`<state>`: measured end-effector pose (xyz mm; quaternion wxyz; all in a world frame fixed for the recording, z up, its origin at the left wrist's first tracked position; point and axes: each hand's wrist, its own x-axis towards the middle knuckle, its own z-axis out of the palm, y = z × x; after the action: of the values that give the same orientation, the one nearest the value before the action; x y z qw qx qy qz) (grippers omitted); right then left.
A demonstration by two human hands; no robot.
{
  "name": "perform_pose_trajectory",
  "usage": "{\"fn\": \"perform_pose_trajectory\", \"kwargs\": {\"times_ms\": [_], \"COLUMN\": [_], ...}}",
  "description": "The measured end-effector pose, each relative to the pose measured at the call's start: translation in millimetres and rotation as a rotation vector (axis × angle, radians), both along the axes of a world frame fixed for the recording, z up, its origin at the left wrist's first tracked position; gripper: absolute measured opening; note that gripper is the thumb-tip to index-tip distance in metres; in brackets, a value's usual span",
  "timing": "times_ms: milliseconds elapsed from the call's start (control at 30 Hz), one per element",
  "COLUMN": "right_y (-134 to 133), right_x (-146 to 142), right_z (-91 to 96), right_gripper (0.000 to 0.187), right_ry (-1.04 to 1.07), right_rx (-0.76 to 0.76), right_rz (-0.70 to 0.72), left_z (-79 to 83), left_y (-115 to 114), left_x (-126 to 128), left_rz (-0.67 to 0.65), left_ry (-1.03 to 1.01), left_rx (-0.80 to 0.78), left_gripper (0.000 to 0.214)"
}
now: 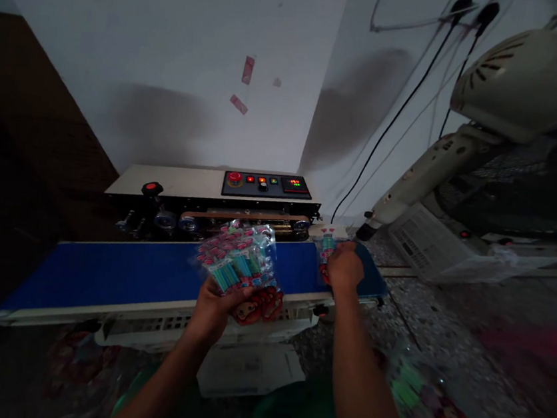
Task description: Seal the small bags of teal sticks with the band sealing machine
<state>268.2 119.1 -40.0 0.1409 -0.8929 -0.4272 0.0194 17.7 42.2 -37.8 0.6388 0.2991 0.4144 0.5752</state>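
My left hand (212, 310) is closed round the lower edge of a fanned bunch of clear packets (242, 265), with pink, teal and red printed contents. The bunch is held up in front of a band sealing machine (175, 184). Over the right end of the machine's blue conveyor belt (124, 279), my right hand (345, 268) has its fingers closed on the edge of a single similar packet (327, 248). That packet stands near the right end of the sealing band. My right fingertips are partly hidden behind the hand.
A control panel (265, 186) with a red button and lit display tops the machine. At the right stand a fan (513, 88) and a white carton (425, 242). More packets (431, 414) lie low at the right, and a white box (253, 370) sits below the belt.
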Motion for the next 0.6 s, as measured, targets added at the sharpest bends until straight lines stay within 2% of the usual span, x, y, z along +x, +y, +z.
{"fn": "perform_pose_trajectory", "kwargs": {"times_ms": [167,267,300,367,433,467,533,600], "right_y": [15.2,9.3,4.2,-9.0,-22.3,-27.7,-34.8,-37.1], "right_x": [-25.0,-38.2,-42.6,-52.7,-65.2,-72.2,-86.8,-100.0], "right_z": [-2.3,5.8,10.1,18.2,23.0,23.6,22.0,19.6], "right_gripper": [0.028,0.029,0.031,0.038,0.04,0.039,0.034,0.03], "right_ry": [0.018,0.079,0.168,0.491,0.852,0.982,1.127,1.185], "right_rx": [0.013,0.193,0.274,0.358,0.342,0.339,0.404,0.522], "right_rz": [0.138,0.302,0.389,0.618,0.828,0.879,0.855,0.749], "left_z": [6.4,6.6,6.0,4.0,2.0,1.2,0.1,-0.3], "left_y": [-1.5,-0.1,0.6,2.0,2.9,3.0,2.5,1.6], "left_x": [1.5,0.5,0.1,-0.6,-1.1,-1.1,-0.8,-0.1], "left_rz": [-0.068,-0.052,-0.04,-0.024,-0.013,-0.004,0.007,0.006], "left_ry": [-0.022,-0.023,-0.029,-0.032,-0.029,-0.026,-0.025,-0.034], "left_rx": [0.004,-0.001,-0.001,0.001,0.016,0.028,0.043,0.052], "left_gripper": [0.033,0.037,0.039,0.039,0.037,0.036,0.035,0.036]}}
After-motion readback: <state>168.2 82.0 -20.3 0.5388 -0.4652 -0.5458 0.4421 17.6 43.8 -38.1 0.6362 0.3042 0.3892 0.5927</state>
